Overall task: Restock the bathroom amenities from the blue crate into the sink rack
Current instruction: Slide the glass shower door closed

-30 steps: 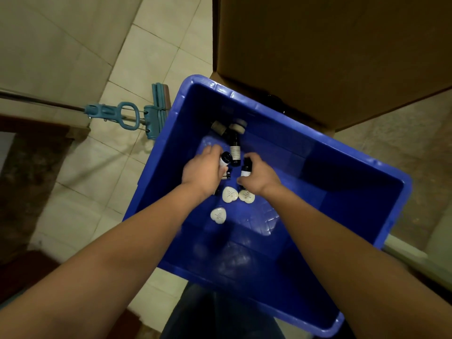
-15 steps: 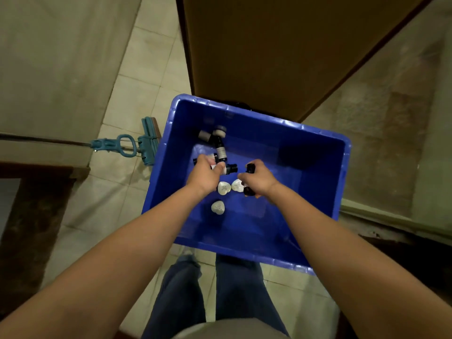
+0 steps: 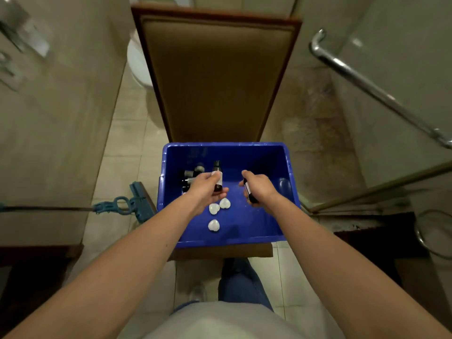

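A blue crate (image 3: pixel 288 192) sits on a chair seat in front of me. My left hand (image 3: pixel 205 189) grips a dark amenity bottle (image 3: pixel 217 176) with a white label, lifted above the crate floor. My right hand (image 3: pixel 259 188) holds a second dark bottle (image 3: pixel 250 195), mostly hidden by my fingers. More dark bottles (image 3: pixel 192 176) lie in the crate's far left corner. Three white heart-shaped soaps (image 3: pixel 214 208) lie on the crate floor between and below my hands. The sink rack is not in view.
A brown padded chair back (image 3: pixel 215 77) rises behind the crate. A teal mop head (image 3: pixel 137 203) with its handle lies on the tiled floor at left. A toilet (image 3: pixel 138 67) stands behind the chair. A chrome bar (image 3: pixel 367 86) on a glass door is at right.
Both hands have risen out of the pile, each holding a dark bottle, and moved apart. The camera has pulled back and up, so the chair back and shower door now show.
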